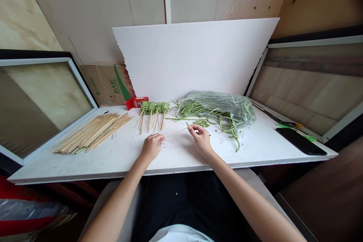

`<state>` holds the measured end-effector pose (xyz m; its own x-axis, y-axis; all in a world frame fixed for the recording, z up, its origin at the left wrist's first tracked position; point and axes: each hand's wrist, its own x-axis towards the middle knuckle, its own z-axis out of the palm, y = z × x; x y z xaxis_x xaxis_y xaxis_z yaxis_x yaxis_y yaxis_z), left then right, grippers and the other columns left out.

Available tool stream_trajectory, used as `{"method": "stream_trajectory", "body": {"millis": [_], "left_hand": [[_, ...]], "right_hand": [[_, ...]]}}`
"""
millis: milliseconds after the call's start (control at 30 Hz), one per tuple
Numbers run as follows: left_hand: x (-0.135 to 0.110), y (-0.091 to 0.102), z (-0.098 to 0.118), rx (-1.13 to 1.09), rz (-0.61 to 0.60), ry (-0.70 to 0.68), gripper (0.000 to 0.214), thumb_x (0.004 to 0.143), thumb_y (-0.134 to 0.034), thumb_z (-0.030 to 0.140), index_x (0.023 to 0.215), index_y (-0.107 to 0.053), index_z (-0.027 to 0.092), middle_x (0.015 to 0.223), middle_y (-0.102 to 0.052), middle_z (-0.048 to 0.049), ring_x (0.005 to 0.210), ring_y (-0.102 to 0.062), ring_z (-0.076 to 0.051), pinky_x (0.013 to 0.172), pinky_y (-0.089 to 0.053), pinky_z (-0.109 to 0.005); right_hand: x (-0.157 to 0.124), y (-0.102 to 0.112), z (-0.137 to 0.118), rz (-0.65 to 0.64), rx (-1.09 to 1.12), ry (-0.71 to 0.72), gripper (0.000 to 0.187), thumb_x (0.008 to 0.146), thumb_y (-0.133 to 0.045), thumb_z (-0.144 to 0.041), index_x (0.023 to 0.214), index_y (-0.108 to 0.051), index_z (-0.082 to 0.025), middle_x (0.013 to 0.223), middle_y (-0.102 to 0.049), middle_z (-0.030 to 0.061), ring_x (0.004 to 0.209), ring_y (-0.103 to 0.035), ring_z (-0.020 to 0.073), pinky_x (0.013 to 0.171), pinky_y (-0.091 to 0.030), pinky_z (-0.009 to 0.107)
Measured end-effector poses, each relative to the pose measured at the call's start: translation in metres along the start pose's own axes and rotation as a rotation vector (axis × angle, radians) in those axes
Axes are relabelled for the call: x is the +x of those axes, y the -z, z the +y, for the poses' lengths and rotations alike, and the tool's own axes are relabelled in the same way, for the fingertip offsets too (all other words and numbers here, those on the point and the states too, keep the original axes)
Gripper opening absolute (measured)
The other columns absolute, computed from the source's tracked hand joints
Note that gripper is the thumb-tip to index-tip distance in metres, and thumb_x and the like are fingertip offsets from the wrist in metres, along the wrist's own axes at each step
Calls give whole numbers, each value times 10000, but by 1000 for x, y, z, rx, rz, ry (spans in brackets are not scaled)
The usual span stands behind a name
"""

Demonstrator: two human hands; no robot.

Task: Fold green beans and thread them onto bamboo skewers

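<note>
A thin wooden skewer [177, 132] stretches between my two hands, above the white table. My left hand [152, 146] is closed around its left end. The fingers of my right hand [201, 140] pinch at the other end, where a small bit of green bean [187, 124] shows at the fingertips. Just behind my right hand lies a small pile of cut bean pieces [202, 123]. Long green beans [193, 109] spill from a clear plastic bag [241, 107] farther back. Several finished skewers threaded with bean pieces [154, 106] lie in bunches beyond my left hand.
A large heap of bare skewers [92, 132] covers the table's left side. A red box [138, 102] and a cardboard carton [109, 85] stand behind. A black phone [300, 141] lies at the right edge. A white board [187, 58] rises at the back, with framed glass panels on both sides.
</note>
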<state>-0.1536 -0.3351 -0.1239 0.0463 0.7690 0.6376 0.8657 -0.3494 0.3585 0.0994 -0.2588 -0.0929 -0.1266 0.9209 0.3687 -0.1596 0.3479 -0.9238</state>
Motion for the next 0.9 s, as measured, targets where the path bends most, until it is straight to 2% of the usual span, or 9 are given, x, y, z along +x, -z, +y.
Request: {"method": "stream_trajectory", "body": {"millis": [100,167,333,433,567,733,900], "left_hand": [[1,2,2,-14,-7,-2,367,816,-519,-74,870,-735,216,836,-773,-13,700,-691,-171,697,-531,-287],[1,2,3,-24,-11,-2,334,864,-521,-43,870,-731,216,826,-767,-10,675,-683,-162,683,-526,-283],[2,-1,8,-53,9,7,161,976,-610,144,1004,-749,219,886,-777,-30,761,-721,-174,740,-547,-285],[2,-2,11,-58,47,5,91,975,-674,231,947,-760,224,906,-788,-31,813,-738,-181,785,-548,-284],[1,-3,10,-20,53,14,184,965,-621,149,902,-771,232,894,-806,-23,827,-751,-185,780,-545,-279],[-1,0,7,12,-4,37,391,776,-519,-61,901,-758,222,808,-791,3,734,-740,-168,730,-538,-259],[-1,2,8,34,-40,42,418,722,-508,-77,898,-742,221,719,-751,22,716,-734,-174,696,-520,-255]], "right_hand": [[0,1,-1,-16,17,6,378,820,-792,-573,846,-739,-200,1005,-727,92,926,-618,246,754,-449,322],[0,1,-1,-18,10,2,402,808,-794,-595,831,-735,-198,1003,-735,94,914,-620,247,748,-448,324],[1,0,2,63,-4,-21,428,797,-793,-607,847,-732,-186,950,-737,91,878,-615,240,793,-459,336],[2,0,5,103,-7,-33,427,800,-792,-602,857,-735,-183,928,-732,91,859,-605,238,819,-471,352],[3,0,6,63,-12,-6,395,822,-784,-583,833,-727,-192,912,-723,79,854,-605,234,831,-477,354],[0,0,2,-50,-4,38,358,858,-766,-556,844,-722,-201,974,-719,84,902,-626,241,764,-470,326],[-3,0,-1,-71,-28,37,370,862,-759,-571,875,-739,-202,1027,-732,97,925,-641,249,751,-469,327]]}}
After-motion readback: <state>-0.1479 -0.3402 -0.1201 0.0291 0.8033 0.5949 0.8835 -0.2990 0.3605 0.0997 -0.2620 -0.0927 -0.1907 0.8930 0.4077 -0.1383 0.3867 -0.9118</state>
